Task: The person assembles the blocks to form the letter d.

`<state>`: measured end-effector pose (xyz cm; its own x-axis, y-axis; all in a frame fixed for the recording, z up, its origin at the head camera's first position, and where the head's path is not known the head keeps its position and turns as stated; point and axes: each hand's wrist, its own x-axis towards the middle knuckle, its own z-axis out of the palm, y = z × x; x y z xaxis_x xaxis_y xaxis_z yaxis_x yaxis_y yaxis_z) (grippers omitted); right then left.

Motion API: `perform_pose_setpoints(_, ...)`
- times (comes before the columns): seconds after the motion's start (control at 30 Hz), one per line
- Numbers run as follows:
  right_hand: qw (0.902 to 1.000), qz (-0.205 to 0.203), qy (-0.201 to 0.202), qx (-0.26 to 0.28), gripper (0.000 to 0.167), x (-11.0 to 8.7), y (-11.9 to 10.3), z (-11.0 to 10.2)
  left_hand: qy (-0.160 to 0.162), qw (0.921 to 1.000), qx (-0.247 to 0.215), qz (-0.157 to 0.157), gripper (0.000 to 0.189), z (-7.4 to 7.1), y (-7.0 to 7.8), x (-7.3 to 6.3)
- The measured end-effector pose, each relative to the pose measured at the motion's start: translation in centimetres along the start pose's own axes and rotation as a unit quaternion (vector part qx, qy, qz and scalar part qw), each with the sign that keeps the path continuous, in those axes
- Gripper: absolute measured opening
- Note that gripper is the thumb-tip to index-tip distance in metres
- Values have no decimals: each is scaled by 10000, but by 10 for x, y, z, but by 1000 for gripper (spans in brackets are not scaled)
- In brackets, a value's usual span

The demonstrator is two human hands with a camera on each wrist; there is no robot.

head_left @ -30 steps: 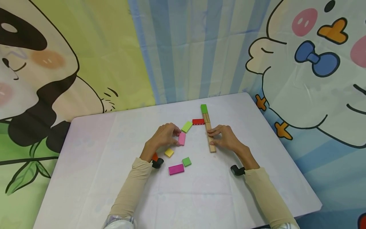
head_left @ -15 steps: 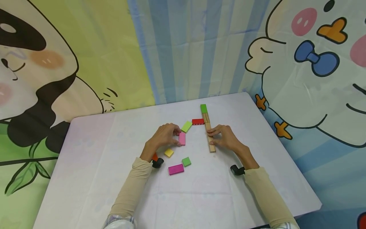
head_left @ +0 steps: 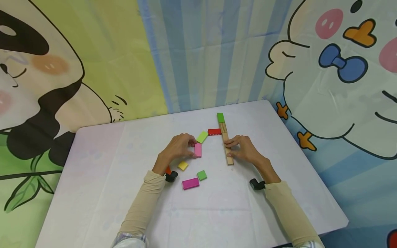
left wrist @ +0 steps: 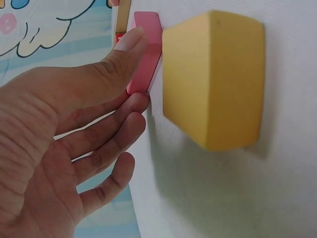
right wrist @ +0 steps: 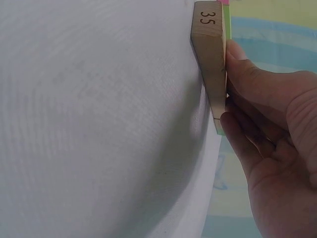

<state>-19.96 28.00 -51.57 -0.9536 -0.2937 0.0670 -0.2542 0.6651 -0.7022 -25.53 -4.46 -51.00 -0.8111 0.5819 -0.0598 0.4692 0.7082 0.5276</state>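
My left hand [head_left: 180, 146] has thumb and fingers at the two ends of a pink block [head_left: 197, 150], which it pinches on the table. In the left wrist view the thumb lies along the pink block [left wrist: 148, 29], with a fingertip at its far end. My right hand [head_left: 243, 148] rests its thumb and fingertips on the side of a long wooden block [head_left: 225, 139]. The right wrist view shows "35" printed on the end of that wooden block [right wrist: 210, 44]. Beyond it, in line, lie a shorter wooden block [head_left: 223, 127] and a green block [head_left: 220, 117].
A red block [head_left: 214, 132] touches the wooden row's left side, and a lime block [head_left: 202, 137] slants between red and pink. Nearer lie a yellow block [head_left: 183, 166], a small green block [head_left: 202, 175] and a magenta block [head_left: 190, 183]. An orange block [head_left: 168, 170] is partly hidden by the left wrist.
The pink block has slid very slightly to the right under my left hand. My right hand and the other blocks stay where they were.
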Motion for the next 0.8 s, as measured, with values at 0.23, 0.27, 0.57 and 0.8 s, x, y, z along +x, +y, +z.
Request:
perform_pose_setpoints(0.23, 10000, -44, -7, -2, 38, -1, 0, 0, 33, 10000, 73, 9, 52, -1, 2, -1)
perform_pose_setpoints(0.27, 10000, -51, -2, -4, 38, -1, 1, -1, 28, 10000, 91, 12, 53, -1, 2, -1)
perform_pose_setpoints(0.57, 9999, -104, -16, -21, 39, -1, -3, -2, 81, 9999, -112, -92, 49, -15, -5, -19)
perform_pose_setpoints(0.8, 9999, -97, -30, 45, 42, -1, 2, -1, 2, 9976, -168, -668, 49, -34, -23, -68)
